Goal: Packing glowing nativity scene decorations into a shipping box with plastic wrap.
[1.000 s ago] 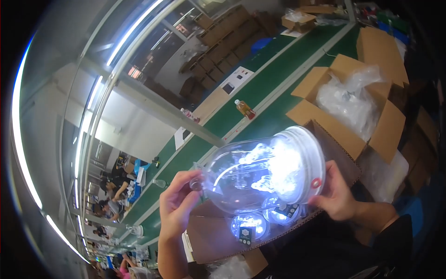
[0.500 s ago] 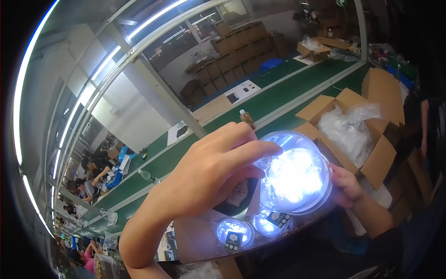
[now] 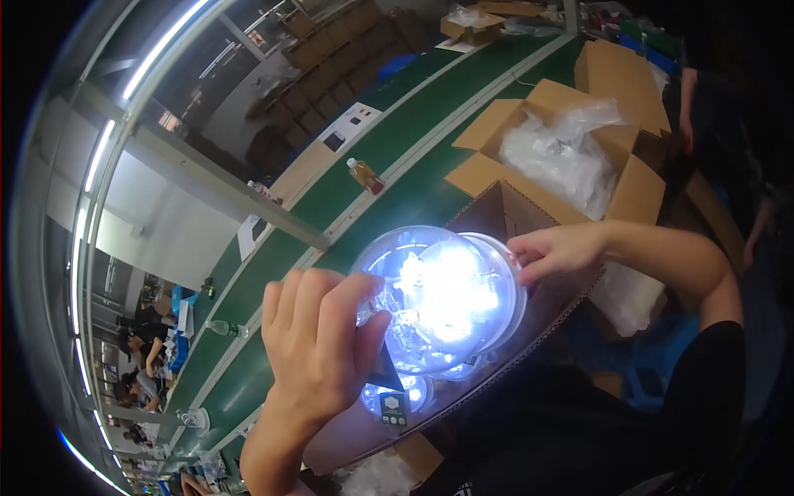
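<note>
A clear, round, dome-shaped lamp (image 3: 447,299) glows bright white between my hands, tilted above an open cardboard box (image 3: 523,217). On its left side my left hand (image 3: 318,335) is closed, thumb and fingers pinching a clear knob-like part. My right hand (image 3: 562,252) grips the white rim on the other side between thumb and fingers. A dark tag hangs below the left fingers. Down in the box more lit lamps (image 3: 422,388) show, partly hidden by the held one, with a dark printed tag (image 3: 393,407) on one. Glare hides the lamp's inside.
A larger open carton (image 3: 637,169) with clear plastic bags (image 3: 562,157) stands at the right. Behind the box runs a green bench (image 3: 405,194) bearing a brown drink bottle (image 3: 365,175) and a clear bottle (image 3: 227,329). Other people work at the far left.
The view has swung, so the bench appears further left. My left hand has lowered, its fingers now bunched at the lamp's left side. My right hand still holds the rim, with more forearm showing.
</note>
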A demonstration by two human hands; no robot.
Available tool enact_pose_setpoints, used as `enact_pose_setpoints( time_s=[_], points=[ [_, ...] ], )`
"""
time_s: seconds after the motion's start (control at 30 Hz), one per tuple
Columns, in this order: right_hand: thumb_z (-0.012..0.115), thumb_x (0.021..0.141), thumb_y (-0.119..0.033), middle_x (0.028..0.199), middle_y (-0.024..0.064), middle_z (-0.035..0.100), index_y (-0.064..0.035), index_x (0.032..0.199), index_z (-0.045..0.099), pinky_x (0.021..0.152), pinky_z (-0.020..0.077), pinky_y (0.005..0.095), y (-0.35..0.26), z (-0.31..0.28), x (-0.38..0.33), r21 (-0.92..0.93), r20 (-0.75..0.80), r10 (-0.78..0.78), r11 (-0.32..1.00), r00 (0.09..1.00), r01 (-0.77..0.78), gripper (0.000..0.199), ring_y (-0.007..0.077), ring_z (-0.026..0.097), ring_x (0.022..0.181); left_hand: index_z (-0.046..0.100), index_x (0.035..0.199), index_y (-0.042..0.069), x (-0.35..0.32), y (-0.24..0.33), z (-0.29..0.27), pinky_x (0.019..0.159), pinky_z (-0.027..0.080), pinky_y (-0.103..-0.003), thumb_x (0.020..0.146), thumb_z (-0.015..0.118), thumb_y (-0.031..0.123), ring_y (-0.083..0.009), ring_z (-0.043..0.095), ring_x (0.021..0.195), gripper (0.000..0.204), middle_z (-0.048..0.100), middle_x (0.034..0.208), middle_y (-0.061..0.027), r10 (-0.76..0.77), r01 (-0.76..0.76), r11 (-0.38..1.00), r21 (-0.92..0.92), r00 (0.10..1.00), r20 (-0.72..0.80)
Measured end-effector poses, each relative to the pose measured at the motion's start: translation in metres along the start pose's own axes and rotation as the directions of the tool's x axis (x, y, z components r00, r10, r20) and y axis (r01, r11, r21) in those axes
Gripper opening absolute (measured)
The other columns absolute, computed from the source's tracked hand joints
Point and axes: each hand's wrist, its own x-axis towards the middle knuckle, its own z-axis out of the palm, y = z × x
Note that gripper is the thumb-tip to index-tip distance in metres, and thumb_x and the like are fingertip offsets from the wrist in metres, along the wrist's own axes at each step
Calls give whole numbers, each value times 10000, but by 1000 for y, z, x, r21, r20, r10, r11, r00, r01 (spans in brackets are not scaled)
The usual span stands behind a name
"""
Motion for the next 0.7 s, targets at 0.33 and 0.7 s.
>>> enact_pose_setpoints(
  time_s=[0.33,0.7],
  points=[
    [641,992,-344,1110,195,691,11,1211,557,898,514,402,-7,-4,22,-793,144,259,608,955,-45,425,312,661,1067,565,1069,21,-21,0,22,643,373,-395,824,700,109,-287,509,719,293,564,873,-118,-108,130,980,-148,983,147],
    [766,800,-210,1075,98,749,-135,1116,771,752,598,438,101,-80,170,-859,-446,539,-483,715,-172,325,310,722,907,565,1071,1,-21,17,73,621,375,-399,886,666,142,-288,503,690,254,543,839,-126,-16,65,972,-227,977,214]
  ],
)
